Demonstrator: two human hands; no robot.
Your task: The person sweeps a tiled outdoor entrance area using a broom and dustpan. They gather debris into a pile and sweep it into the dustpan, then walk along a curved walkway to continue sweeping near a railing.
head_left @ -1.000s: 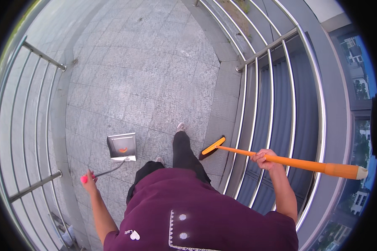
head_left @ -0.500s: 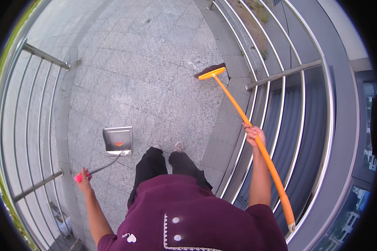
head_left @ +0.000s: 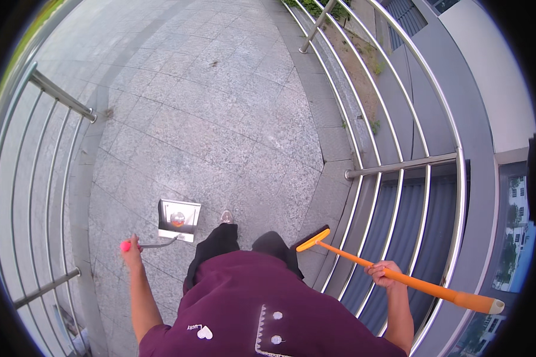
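My left hand (head_left: 132, 252) is closed round the pink-tipped end of a dark handle. That handle belongs to a metal dustpan (head_left: 189, 237), which is held at my left front with its open side facing away from me. Inside the pan lies a small orange scrap (head_left: 177, 221). On the right, my right hand (head_left: 384, 273) grips the orange pole of a broom (head_left: 345, 256). The broom's yellow-orange head with dark bristles is close beside my right leg, near the paving's edge. Its pole slants back past my right side, its pale end by the railing.
Grey stone paving (head_left: 220, 137) spreads ahead of me. A metal railing (head_left: 405, 163) runs along the right, with dark grey corrugated panels behind it. Another metal railing (head_left: 62, 95) stands on the left. A small dark bit (head_left: 214, 63) lies on the far paving.
The broom head has come from far ahead back to beside my right leg, its pole swinging lower. I have stepped forward, and the dustpan is tilted differently.
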